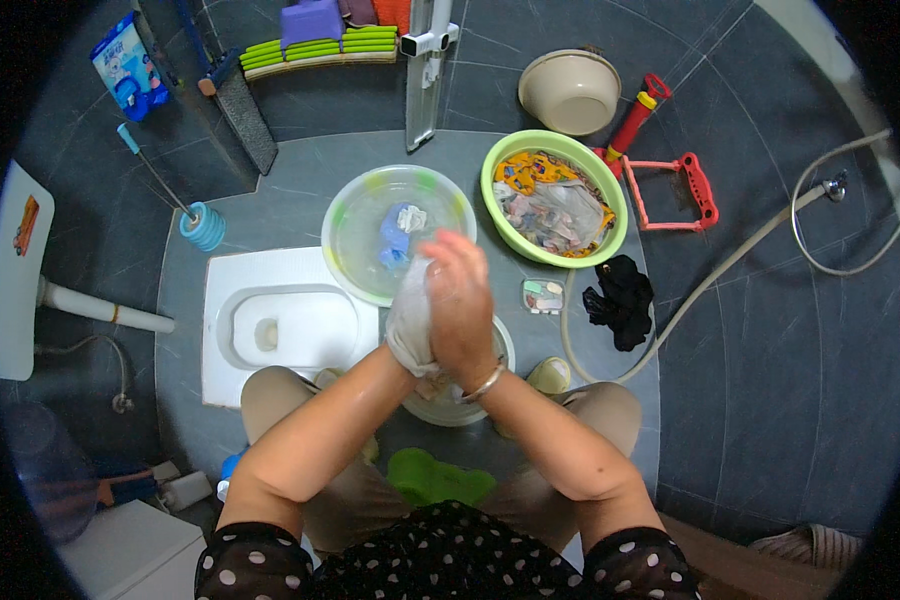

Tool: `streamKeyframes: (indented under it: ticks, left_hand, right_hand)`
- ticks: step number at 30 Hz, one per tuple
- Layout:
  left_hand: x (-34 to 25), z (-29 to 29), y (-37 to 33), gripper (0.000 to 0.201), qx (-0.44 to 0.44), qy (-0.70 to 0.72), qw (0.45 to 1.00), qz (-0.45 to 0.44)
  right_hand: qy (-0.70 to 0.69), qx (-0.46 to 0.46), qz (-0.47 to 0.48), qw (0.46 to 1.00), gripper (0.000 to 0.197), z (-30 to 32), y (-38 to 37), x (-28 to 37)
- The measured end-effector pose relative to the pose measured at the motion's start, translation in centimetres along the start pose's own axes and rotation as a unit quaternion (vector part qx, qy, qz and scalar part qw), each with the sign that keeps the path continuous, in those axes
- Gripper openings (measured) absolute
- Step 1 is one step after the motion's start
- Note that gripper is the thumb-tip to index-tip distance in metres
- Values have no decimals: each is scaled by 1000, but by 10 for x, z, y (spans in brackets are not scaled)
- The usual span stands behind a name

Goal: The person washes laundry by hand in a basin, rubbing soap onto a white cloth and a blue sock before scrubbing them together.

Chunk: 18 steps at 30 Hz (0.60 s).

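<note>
**Hand-washing laundry, wringing stage**

Biggest thing in view is the white squat toilet (270, 325) on the left. Far of the hands sits a clear basin (355, 245) with blue cloth soaking, and to its right a green basin (610, 225) of mixed laundry. Over the small near basin (500, 345), the right hand (462, 305) is clamped around a white cloth (408, 320); the left hand is hidden behind it, so I can't tell its grip. Looks like wringing. Next probably needs a firm twist over that basin.
</note>
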<state>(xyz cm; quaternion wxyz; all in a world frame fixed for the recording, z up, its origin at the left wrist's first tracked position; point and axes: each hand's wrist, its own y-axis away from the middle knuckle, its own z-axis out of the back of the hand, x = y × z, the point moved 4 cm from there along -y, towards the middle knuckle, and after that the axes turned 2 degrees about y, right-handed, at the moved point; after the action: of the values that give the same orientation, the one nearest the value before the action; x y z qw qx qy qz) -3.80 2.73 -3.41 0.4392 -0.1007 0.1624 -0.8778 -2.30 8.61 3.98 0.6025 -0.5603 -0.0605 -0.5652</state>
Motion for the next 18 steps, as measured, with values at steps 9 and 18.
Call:
streamKeyframes:
  ticks: [9, 18]
  left_hand:
    - [-11, 12, -8, 18, 33, -922, -280, -264]
    - [17, 41, -12, 28, 58, -837, -461, -288]
  right_hand:
    - [-151, 106, -222, 958, 32, -8, 4, -38]
    - [-130, 61, -68, 987, 32, -7, 4, 6]
